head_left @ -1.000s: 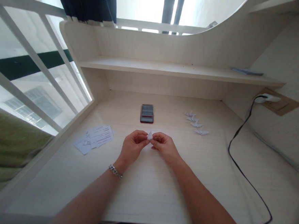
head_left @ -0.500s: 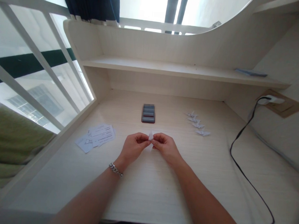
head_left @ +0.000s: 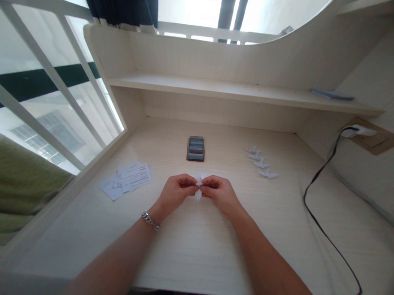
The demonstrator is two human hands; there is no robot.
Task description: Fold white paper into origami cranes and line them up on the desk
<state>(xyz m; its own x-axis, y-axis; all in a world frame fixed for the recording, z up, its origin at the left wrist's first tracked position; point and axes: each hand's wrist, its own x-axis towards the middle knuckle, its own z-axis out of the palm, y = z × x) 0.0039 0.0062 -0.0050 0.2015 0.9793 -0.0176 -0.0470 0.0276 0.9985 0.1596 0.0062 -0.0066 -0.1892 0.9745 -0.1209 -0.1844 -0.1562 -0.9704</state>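
A small folded piece of white paper (head_left: 198, 186) is pinched between both hands just above the pale wooden desk (head_left: 189, 255). My left hand (head_left: 177, 192) grips its left side with thumb and fingertips closed; a metal chain bracelet sits on that wrist. My right hand (head_left: 219, 194) holds the right side the same way, fingers curled. The two hands almost touch at the paper.
A dark phone (head_left: 196, 149) lies beyond the hands. A row of small folded white paper figures (head_left: 261, 162) sits at the right back. Printed paper slips (head_left: 127, 181) lie at the left. A black cable (head_left: 317, 205) runs from a wall plug (head_left: 355, 130) along the desk's right side. A shelf (head_left: 241, 93) spans the back.
The paper piece has been turned and worked between the fingertips, now showing points above and below the fingers. Both hands stayed in nearly the same place.
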